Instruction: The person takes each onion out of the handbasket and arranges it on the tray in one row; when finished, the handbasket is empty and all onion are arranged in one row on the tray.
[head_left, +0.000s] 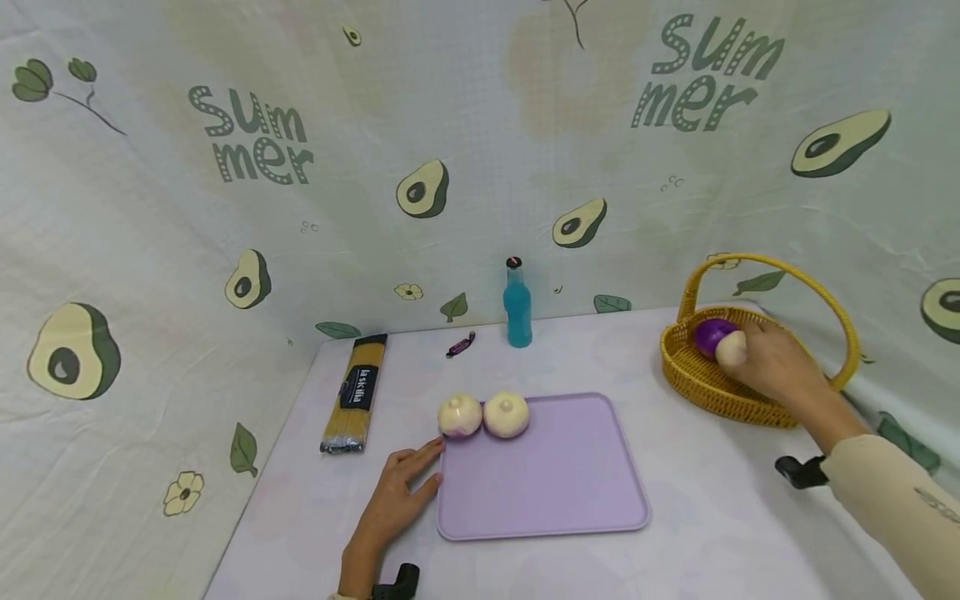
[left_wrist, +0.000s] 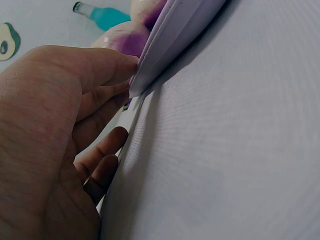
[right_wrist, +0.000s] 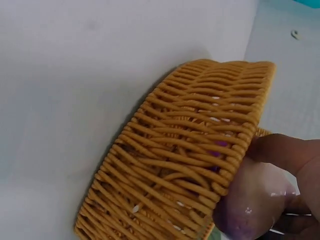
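grips a white-and-purple turnip in the right hand, digits curled round opposite sides — a wrapped hold that likely suits something so smooth and rounded. found at the mouth of a wicker basket, near the far right corner of the table, right beside a purple vegetable (too hidden to name more closely).

rests the left hand against the left edge of a lilac tray, fingers loosely extended, gripping nothing; probably placed there to steady the rim. set at the tray's far left corner and along its far edge, side by side: two matching turnips, nubs up, perhaps tucked there to form a neat row.

lying left of the tray, toward the table's left edge: a la sicilia spaghetti pack. beyond the tray's far edge, a small wrapped candy; nearer the table's far edge, a capped bottle of blue drink, upright. all apart from both hands, so hardly in the way.

more awkward, by the look of it: the basket handle, arching high with one foot close to the right wrist, and the woven wall — raised enough to call for lifting over the rim. behind everything, an avocado-print cloth.
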